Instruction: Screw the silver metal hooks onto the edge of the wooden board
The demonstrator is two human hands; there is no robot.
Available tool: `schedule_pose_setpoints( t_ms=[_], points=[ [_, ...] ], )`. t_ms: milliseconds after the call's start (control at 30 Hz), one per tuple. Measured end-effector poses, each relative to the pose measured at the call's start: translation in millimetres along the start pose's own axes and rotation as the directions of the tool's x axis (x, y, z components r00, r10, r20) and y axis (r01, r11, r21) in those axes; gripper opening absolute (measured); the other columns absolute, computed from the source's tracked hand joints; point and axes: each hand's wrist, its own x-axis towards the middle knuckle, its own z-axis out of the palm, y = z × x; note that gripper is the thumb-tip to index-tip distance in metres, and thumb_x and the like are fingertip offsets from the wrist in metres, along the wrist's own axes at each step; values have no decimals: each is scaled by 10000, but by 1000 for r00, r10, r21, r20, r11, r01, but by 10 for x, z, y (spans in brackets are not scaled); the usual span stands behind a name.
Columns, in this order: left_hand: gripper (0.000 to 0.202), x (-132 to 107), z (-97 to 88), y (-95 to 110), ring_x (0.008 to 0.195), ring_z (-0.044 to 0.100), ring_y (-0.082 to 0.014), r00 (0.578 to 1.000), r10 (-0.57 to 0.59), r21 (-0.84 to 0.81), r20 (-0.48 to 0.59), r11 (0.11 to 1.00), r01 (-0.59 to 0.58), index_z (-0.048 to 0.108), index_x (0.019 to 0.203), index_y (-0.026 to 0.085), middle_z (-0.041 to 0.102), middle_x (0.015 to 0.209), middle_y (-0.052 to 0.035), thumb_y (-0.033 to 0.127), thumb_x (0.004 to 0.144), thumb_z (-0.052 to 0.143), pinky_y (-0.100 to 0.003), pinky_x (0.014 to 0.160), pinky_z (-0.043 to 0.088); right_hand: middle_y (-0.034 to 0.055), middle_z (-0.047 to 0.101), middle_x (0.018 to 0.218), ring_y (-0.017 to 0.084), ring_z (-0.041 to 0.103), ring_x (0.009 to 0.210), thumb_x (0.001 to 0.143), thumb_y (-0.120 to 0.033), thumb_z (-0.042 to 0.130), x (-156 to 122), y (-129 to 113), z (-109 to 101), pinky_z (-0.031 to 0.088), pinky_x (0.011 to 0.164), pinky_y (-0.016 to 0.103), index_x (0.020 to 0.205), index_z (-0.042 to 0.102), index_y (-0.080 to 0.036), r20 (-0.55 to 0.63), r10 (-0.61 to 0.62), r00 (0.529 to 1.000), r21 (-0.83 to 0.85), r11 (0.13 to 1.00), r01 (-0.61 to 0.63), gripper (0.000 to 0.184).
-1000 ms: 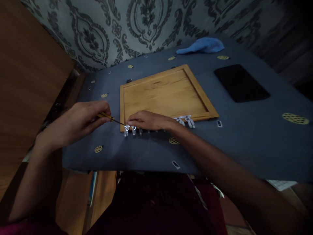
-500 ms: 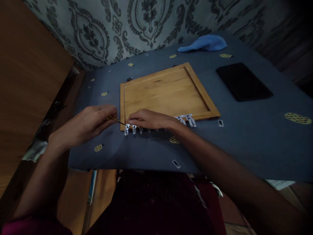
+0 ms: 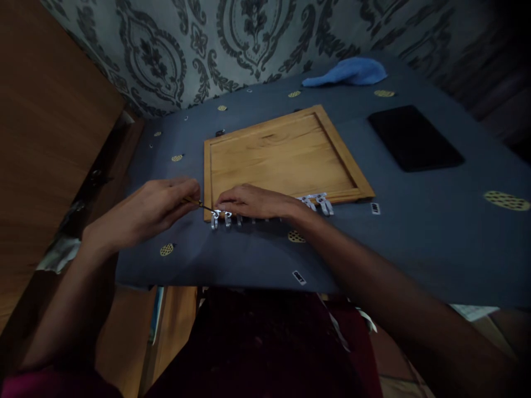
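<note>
My left hand [image 3: 166, 204] is closed around a screwdriver [image 3: 194, 201] with a yellowish handle. The thin shaft slants right, its tip at the left end of a silver metal hook rail [image 3: 317, 198]. That rail, with several hooks hanging off it, lies along the near edge of a framed wooden board [image 3: 282, 160]. Over the rail's middle lies my right hand [image 3: 253, 202], its fingers gripping the rail near the screwdriver tip and pressing it to the board. Part of the rail is hidden under this hand and wrist.
A table with a dark blue-grey cloth [image 3: 232, 260] carries the board. A black flat tablet-like object [image 3: 415, 138] lies to the right. At the back is a crumpled blue cloth [image 3: 348, 73] near the patterned wall. Wooden furniture [image 3: 45, 138] stands on the left.
Both hands stay in nearly the same places. The left fingers shift very slightly on the screwdriver, whose tip remains at the rail's left end.
</note>
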Motion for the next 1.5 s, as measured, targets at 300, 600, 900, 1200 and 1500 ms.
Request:
schedule_pose_setpoints(
  t_ms=[300, 600, 900, 1200, 1500],
  points=[
    [213, 12, 2, -11, 676, 562, -130, 1000, 10, -14, 21, 1000, -10, 530, 874, 206, 585, 798, 1, 316, 1021, 421, -245, 620, 380, 91, 712, 959, 152, 592, 806, 1020, -249, 449, -5, -2, -4, 418, 728, 269, 1070, 686, -114, 3, 26, 1000, -5, 1000, -26, 278],
    [185, 87, 15, -16, 672, 546, -145, 999, 3, 37, 44, 999, -5, 524, 882, 214, 582, 815, -14, 304, 1007, 423, -263, 596, 358, 69, 693, 913, 144, 577, 774, 1014, -229, 445, -1, 6, -4, 405, 700, 266, 1043, 680, -122, 11, 15, 1000, 2, 1000, -15, 259],
    [192, 120, 35, -65, 657, 544, -153, 1000, -11, 33, 13, 999, 10, 523, 858, 208, 592, 771, -13, 310, 990, 428, -274, 601, 352, 77, 709, 942, 152, 587, 801, 1012, -249, 452, -13, 11, -10, 401, 721, 267, 1065, 684, -119, 5, 13, 1000, -4, 1000, -13, 271],
    [224, 151, 24, -54, 641, 560, -151, 999, -36, 6, -2, 999, 36, 530, 865, 200, 608, 750, -14, 353, 995, 429, -267, 591, 353, 78, 717, 952, 152, 590, 797, 1013, -252, 460, -7, 21, -2, 407, 729, 269, 1043, 688, -137, 0, 20, 1000, -7, 1000, -20, 256],
    [227, 151, 40, -44, 633, 554, -154, 999, -49, 23, -21, 999, 50, 531, 863, 204, 597, 728, -12, 360, 996, 435, -268, 595, 333, 58, 684, 886, 142, 562, 757, 1014, -252, 456, -12, 22, -7, 395, 701, 268, 1038, 678, -139, 4, 26, 1000, 7, 1000, -26, 251]
  ],
)
